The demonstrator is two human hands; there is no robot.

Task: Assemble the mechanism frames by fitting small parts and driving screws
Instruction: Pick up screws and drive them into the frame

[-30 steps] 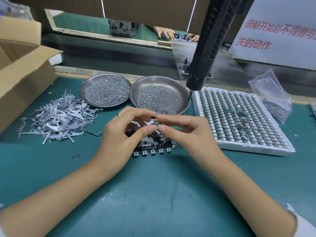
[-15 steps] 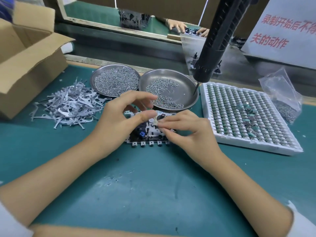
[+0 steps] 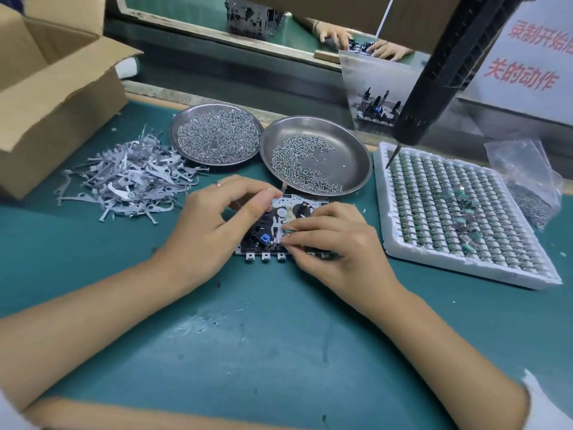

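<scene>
Your right hand (image 3: 338, 243) has dropped lower onto the mechanism frame (image 3: 279, 231), now lying mid-surface (image 3: 279, 352) below the screw dishes (image 3: 316, 153). Red sign (image 3: 527, 60) is reading "关的动作". Right grip is pinching a small green part (image 3: 290, 231) tightly; left hand (image 3: 214, 225), fingers curled, is steadying the frame's top edge.

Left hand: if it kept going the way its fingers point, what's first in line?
The left hand points right, across the mechanism frame it already rests on. Going on, it would most likely meet the right hand and its fingertips working there. Depth is unclear; it might pass just behind them.
</scene>
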